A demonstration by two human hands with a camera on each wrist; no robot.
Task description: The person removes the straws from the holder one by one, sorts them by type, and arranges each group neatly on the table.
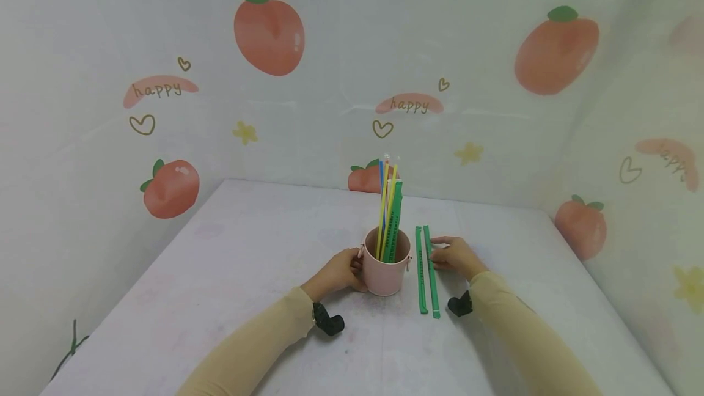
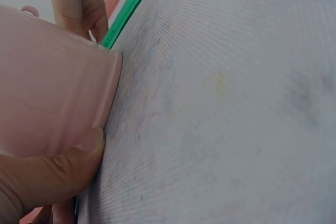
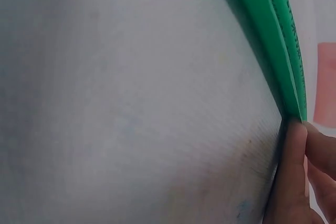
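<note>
A pink bucket (image 1: 383, 277) stands on the table with thin yellow and blue sticks (image 1: 381, 212) and green printed packets (image 1: 393, 225) upright in it. My left hand (image 1: 342, 271) grips the bucket's left side; in the left wrist view its thumb (image 2: 79, 161) presses the pink wall low down near the table. Two long, narrow green packets with dark print lie side by side to the right of the bucket. My right hand (image 1: 456, 256) pinches the right-hand packet (image 1: 431, 280) along its edge, while the left one (image 1: 421, 271) lies untouched.
The white table (image 1: 264, 249) meets a hanging white cloth (image 1: 324, 78) printed with peaches at its back and sides. Black wrist devices (image 1: 329, 319) sit below both hands. A dark green cord (image 1: 71, 347) shows at the table's left edge.
</note>
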